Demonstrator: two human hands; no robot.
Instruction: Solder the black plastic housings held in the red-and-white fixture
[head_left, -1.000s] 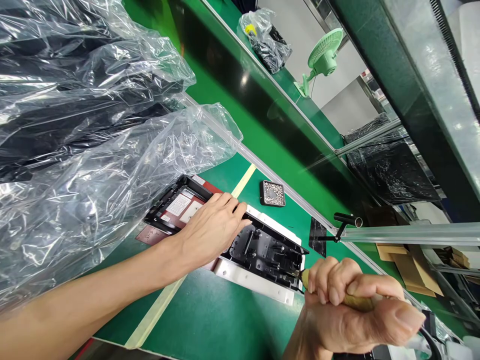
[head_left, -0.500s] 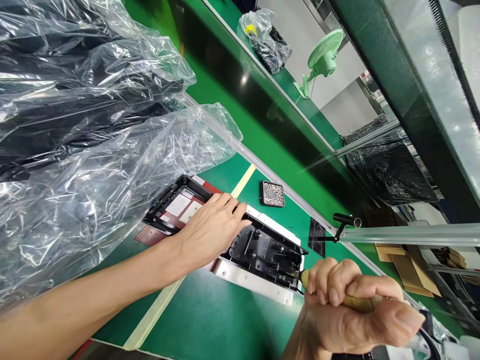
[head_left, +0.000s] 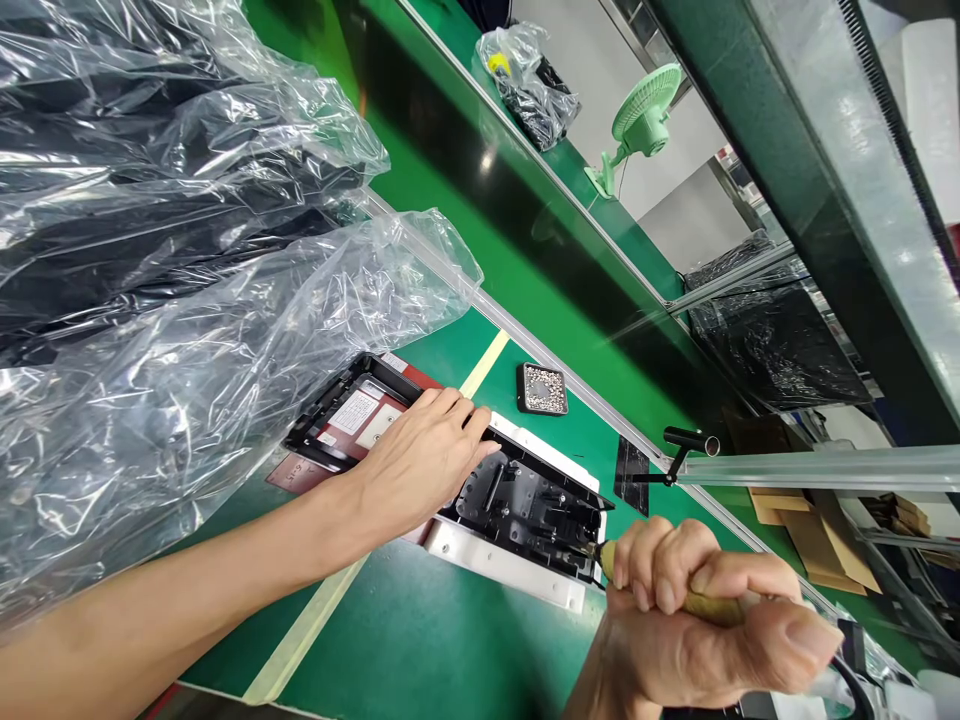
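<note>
Head view, as I watch from beside the bench:
- Long, ribbed black plastic housing (head_left: 514, 500) lies open between white side strips (head_left: 502, 569) on the glossy green worktop (head_left: 420, 625), right of the black rectangular frame (head_left: 397, 378).
- Left hand (head_left: 420, 455) lies palm down across its near-left end, fingers slightly spread and bent.
- Right hand (head_left: 697, 620) wraps a tool's yellowish handle (head_left: 718, 607), its tip at the right end.
- Housing looks light and stiff, probably smooth (those thin ribs might snap); I'd grip both long walls.
</note>
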